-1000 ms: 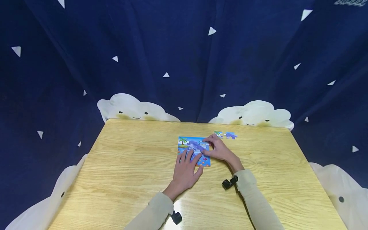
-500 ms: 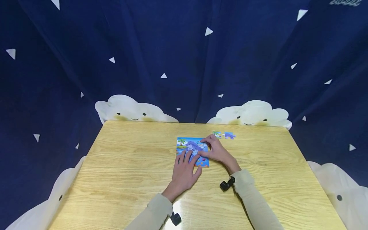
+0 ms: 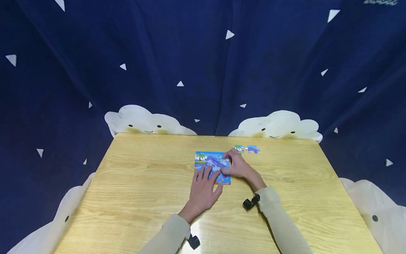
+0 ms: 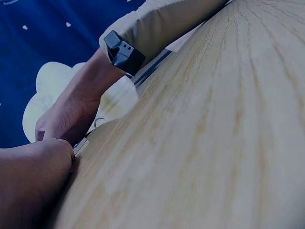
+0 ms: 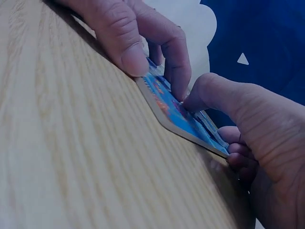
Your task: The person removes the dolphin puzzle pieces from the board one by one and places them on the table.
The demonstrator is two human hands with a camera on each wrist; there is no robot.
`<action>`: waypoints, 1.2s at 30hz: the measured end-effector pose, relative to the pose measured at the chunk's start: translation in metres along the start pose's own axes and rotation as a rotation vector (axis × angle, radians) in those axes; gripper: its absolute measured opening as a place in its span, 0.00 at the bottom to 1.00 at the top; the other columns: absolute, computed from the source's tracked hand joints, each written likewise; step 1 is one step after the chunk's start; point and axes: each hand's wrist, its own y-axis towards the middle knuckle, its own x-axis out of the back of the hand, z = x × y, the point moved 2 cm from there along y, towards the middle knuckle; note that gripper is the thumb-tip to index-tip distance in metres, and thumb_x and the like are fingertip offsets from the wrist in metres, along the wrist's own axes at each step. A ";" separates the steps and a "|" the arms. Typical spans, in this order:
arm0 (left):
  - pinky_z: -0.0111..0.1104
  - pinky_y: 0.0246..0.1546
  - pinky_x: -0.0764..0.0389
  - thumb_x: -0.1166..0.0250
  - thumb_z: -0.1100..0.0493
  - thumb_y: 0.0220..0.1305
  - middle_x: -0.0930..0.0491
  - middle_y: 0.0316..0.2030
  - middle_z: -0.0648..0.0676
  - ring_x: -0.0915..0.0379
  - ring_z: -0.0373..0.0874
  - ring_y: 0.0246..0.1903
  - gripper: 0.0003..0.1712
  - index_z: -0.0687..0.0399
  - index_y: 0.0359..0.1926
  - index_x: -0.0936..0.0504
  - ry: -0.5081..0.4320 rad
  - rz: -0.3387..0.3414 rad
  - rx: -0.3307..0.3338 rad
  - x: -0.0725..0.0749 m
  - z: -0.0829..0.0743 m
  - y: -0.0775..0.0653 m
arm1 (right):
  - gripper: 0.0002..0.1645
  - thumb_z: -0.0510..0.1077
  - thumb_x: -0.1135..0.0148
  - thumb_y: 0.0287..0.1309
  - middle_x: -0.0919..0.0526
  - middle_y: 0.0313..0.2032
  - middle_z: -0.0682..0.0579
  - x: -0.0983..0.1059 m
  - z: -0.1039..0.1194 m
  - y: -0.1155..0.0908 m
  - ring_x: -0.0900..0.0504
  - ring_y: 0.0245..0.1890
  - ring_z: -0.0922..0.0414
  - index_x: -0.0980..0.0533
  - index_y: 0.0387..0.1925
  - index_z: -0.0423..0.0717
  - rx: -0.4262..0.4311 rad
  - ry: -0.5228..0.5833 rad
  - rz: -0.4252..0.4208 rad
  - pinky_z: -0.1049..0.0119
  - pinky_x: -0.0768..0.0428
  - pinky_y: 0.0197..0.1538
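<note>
A small jigsaw puzzle (image 3: pixel 200 163) with a dolphin and palm-tree picture lies on the wooden table. My left hand (image 3: pixel 203 190) rests on its lower left part with fingers spread, covering some of the picture. At the puzzle's right side, my right hand (image 3: pixel 238 165) holds a piece between thumb and curled fingers. In the right wrist view the thumb (image 5: pixel 209 93) presses down on the picture, and the other fingers (image 5: pixel 238 148) curl at the board's edge. The held piece is mostly hidden. In the left wrist view the puzzle is almost wholly hidden behind the hands.
Two loose jigsaw pieces lie behind the right hand: a palm-tree piece (image 3: pixel 239 148) and a dolphin piece (image 3: pixel 253 149). The wooden table (image 3: pixel 142 176) ends at a dark blue curtain (image 3: pixel 152 53) with white clouds. Each wrist carries a small black camera.
The whole view has shifted slightly. My right thumb and fingers have moved a little along the puzzle's right side; my left hand stays in place on the board.
</note>
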 end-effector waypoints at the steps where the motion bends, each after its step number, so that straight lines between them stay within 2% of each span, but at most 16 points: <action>1: 0.51 0.65 0.46 0.53 0.37 0.68 0.37 0.67 0.53 0.50 0.58 0.70 0.29 0.36 0.66 0.31 -0.001 0.008 0.003 0.000 -0.001 0.000 | 0.29 0.51 0.22 0.38 0.30 0.36 0.47 0.000 0.000 0.000 0.33 0.33 0.56 0.23 0.42 0.45 0.007 0.006 -0.001 0.65 0.32 0.36; 8: 0.51 0.66 0.46 0.51 0.37 0.67 0.36 0.66 0.54 0.48 0.58 0.70 0.28 0.36 0.66 0.30 -0.005 -0.019 -0.005 0.001 -0.004 0.000 | 0.31 0.46 0.20 0.34 0.28 0.35 0.47 0.009 -0.002 -0.002 0.30 0.31 0.56 0.23 0.43 0.41 0.052 0.039 -0.034 0.67 0.29 0.35; 17: 0.51 0.65 0.45 0.51 0.37 0.68 0.37 0.66 0.53 0.49 0.58 0.70 0.28 0.35 0.66 0.31 -0.005 -0.001 -0.003 0.001 -0.005 0.000 | 0.31 0.45 0.23 0.40 0.28 0.34 0.49 0.020 -0.007 -0.015 0.30 0.30 0.55 0.23 0.49 0.42 -0.002 0.070 -0.081 0.66 0.29 0.33; 22: 0.52 0.65 0.44 0.51 0.37 0.68 0.36 0.66 0.54 0.48 0.58 0.69 0.28 0.36 0.66 0.30 -0.002 -0.017 -0.011 0.001 -0.004 -0.001 | 0.30 0.47 0.23 0.40 0.28 0.33 0.50 0.028 -0.015 -0.023 0.31 0.31 0.56 0.22 0.48 0.44 0.002 0.030 -0.114 0.65 0.30 0.33; 29: 0.53 0.65 0.44 0.50 0.37 0.67 0.36 0.66 0.55 0.47 0.59 0.69 0.28 0.37 0.65 0.29 -0.023 -0.032 -0.009 0.002 -0.003 -0.001 | 0.31 0.44 0.23 0.37 0.27 0.33 0.47 0.049 -0.026 -0.030 0.30 0.31 0.54 0.21 0.48 0.43 0.012 0.003 -0.155 0.64 0.30 0.33; 36: 0.51 0.65 0.45 0.51 0.37 0.68 0.36 0.66 0.54 0.48 0.58 0.70 0.27 0.35 0.65 0.30 -0.010 -0.030 -0.006 0.001 -0.002 -0.001 | 0.30 0.44 0.25 0.40 0.28 0.37 0.46 0.072 -0.045 -0.039 0.32 0.34 0.53 0.22 0.50 0.45 -0.055 -0.025 -0.146 0.63 0.32 0.36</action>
